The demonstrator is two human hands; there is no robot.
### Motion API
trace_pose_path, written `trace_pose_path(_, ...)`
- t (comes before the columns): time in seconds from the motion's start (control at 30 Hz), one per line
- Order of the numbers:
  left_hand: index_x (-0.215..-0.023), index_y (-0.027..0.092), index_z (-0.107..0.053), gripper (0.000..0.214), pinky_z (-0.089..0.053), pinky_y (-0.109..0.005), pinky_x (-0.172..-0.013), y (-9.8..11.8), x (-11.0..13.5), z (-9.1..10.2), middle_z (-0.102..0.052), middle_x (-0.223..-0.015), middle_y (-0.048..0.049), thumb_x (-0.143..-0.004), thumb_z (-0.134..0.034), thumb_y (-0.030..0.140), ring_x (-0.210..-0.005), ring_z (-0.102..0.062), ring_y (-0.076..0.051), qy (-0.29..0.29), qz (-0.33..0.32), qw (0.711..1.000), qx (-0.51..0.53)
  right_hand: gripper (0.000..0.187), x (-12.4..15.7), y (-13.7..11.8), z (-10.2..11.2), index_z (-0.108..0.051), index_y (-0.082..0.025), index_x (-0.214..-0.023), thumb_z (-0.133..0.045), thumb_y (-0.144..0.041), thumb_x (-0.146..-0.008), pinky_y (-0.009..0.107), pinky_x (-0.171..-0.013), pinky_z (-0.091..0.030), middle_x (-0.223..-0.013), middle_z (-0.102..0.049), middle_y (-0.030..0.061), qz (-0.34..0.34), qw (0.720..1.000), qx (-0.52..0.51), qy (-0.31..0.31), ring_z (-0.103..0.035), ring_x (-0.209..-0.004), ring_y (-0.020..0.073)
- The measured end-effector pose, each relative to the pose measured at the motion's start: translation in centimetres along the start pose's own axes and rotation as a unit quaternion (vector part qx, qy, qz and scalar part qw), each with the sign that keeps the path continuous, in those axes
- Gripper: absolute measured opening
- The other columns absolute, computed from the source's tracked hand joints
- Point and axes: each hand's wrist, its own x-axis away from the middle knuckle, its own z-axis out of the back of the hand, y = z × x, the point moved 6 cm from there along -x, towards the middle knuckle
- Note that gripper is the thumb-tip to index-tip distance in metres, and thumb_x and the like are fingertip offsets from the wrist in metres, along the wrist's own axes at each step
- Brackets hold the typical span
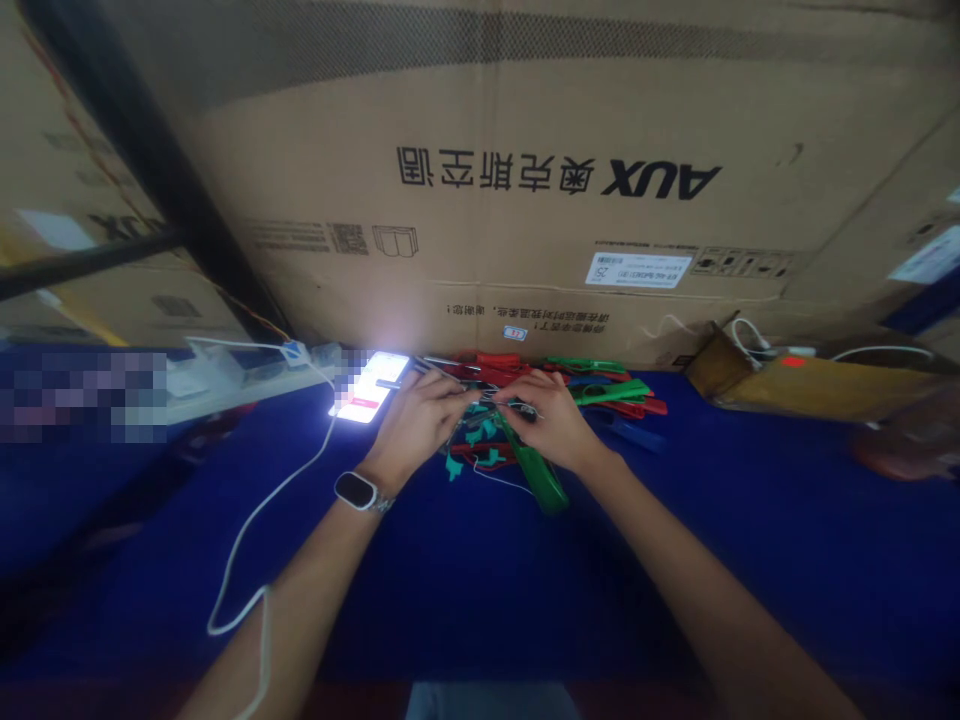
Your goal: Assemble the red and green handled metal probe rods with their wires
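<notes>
My left hand [421, 418], with a watch [355, 490] on its wrist, is closed in a pinch over a small pile of plastic parts. Facing it, my right hand [553, 420] pinches too. Thin pale strands and a dark bit show between the fingertips, too small to name. A long green plastic handle-shaped piece [544, 482] slants out below my right hand; whether that hand grips it I cannot tell. Small teal plastic parts [454, 467] and a dark red piece [480, 454] lie just under the fingers, beside a thin white wire [504, 480].
Red and green plastic pieces [630, 392] are heaped behind my hands on the blue table surface [480, 590]. A lit phone [367, 395] lies left, near a white cable [238, 535]. A large carton [480, 110] stands behind; a smaller open box [810, 385] sits right.
</notes>
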Motion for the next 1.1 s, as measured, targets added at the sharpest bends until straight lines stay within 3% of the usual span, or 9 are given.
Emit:
trace_pose_path(0.33, -0.113, 0.029, -0.073, 0.026, -0.036, -0.038, -0.076, 0.0, 0.0, 0.0, -0.074, -0.093, -0.0026, -0.096, -0.055, 0.021, -0.090, -0.059, -0.023, 0.004, -0.002, 1.000, -0.011, 0.015, 0.2, -0.2, -0.2, -0.071, -0.023, -0.093, -0.064, -0.013, -0.085, 0.038, -0.085, -0.037, -0.091, -0.074, 0.0019, 0.012, 1.000, -0.003, 0.001, -0.062, -0.090, 0.0211)
trace_pose_path(0.53, -0.112, 0.028, -0.074, 0.027, -0.039, -0.040, -0.075, 0.0, 0.0, 0.0, -0.075, -0.090, -0.0037, -0.096, -0.054, 0.020, -0.090, -0.061, -0.024, 0.005, 0.026, 1.000, 0.012, 0.006, 0.3, -0.4, -0.5, -0.072, -0.022, -0.091, -0.066, -0.023, -0.089, 0.039, -0.085, -0.038, -0.086, -0.073, 0.0022, 0.030, 0.999, 0.034, 0.022, -0.062, -0.086, 0.0208)
trace_pose_path(0.73, -0.109, 0.024, -0.071, 0.024, -0.045, -0.042, -0.082, -0.7, 0.1, -0.5, -0.076, -0.096, -0.0043, -0.088, -0.061, 0.015, -0.092, -0.066, -0.024, 0.003, 0.087, 0.992, 0.087, 0.014, 0.3, -1.1, -0.9, -0.074, -0.024, -0.092, -0.060, -0.025, -0.095, 0.039, -0.083, -0.037, -0.091, -0.075, 0.0033, 0.056, 0.997, 0.058, 0.003, -0.061, -0.085, 0.0205)
trace_pose_path(0.93, -0.080, 0.020, -0.063, 0.009, -0.049, -0.039, -0.078, -0.5, -0.1, -0.2, -0.072, -0.083, -0.0022, -0.085, -0.065, 0.013, -0.082, -0.067, -0.022, 0.011, 0.108, 0.986, 0.129, 0.016, 0.3, -1.4, -1.2, -0.073, -0.023, -0.095, -0.058, -0.026, -0.097, 0.038, -0.080, -0.038, -0.092, -0.075, 0.0039, 0.085, 0.995, 0.044, -0.001, -0.060, -0.085, 0.0203)
trace_pose_path(1.1, -0.093, 0.022, -0.072, 0.008, -0.055, -0.036, -0.078, -0.9, 0.0, -0.2, -0.077, -0.092, -0.0031, -0.090, -0.066, 0.027, -0.084, -0.071, -0.020, 0.030, 0.107, 0.975, 0.192, 0.013, 0.4, -0.6, -1.1, -0.072, -0.023, -0.099, -0.060, -0.024, -0.094, 0.038, -0.083, -0.039, -0.096, -0.075, 0.0043, 0.054, 0.997, 0.046, 0.009, -0.061, -0.089, 0.0214)
